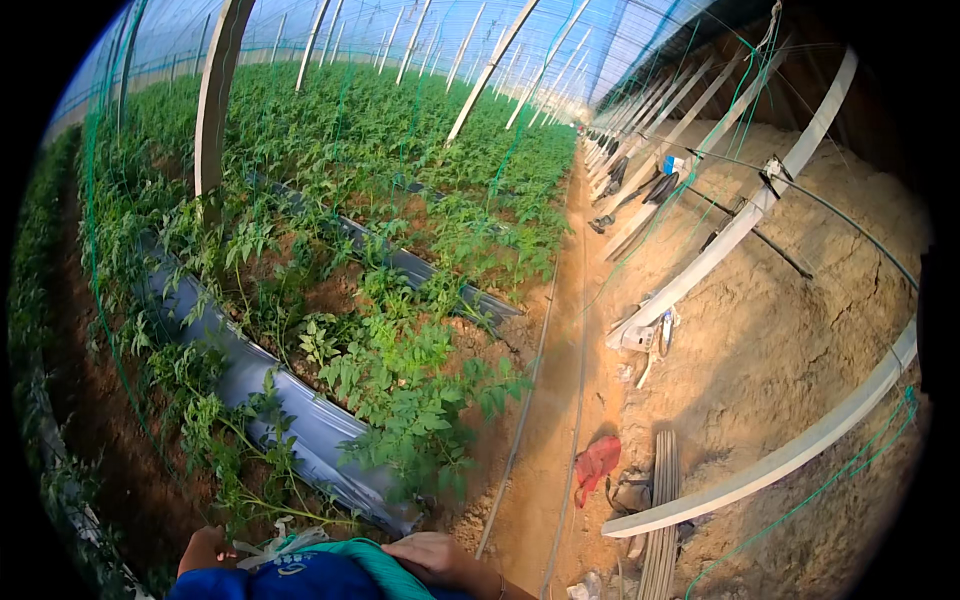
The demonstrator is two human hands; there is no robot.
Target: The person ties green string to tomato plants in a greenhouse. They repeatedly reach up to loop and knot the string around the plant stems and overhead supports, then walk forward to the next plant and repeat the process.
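At the bottom edge, my left hand [208,545] is partly curled beside white plastic strips [283,543]. What lies inside its fingers is hidden. My right hand [429,553] lies with its fingers against a hank of teal twine [375,562], which hangs across my front over blue clothing [315,576]. Whether these fingers grip the twine does not show. Just beyond my hands, a leafy plant stem [300,512] leans low over the soil. Tomato-like plants [420,397] stand along a strip of silvery plastic mulch film [307,427].
White posts [212,112] rise among the rows, with green strings hanging between them. A dirt path [559,375] with thin hoses runs along the right. Beside it are a red bag [598,461], bundled poles [662,495], slanted posts [720,247] and an earthen bank [810,315].
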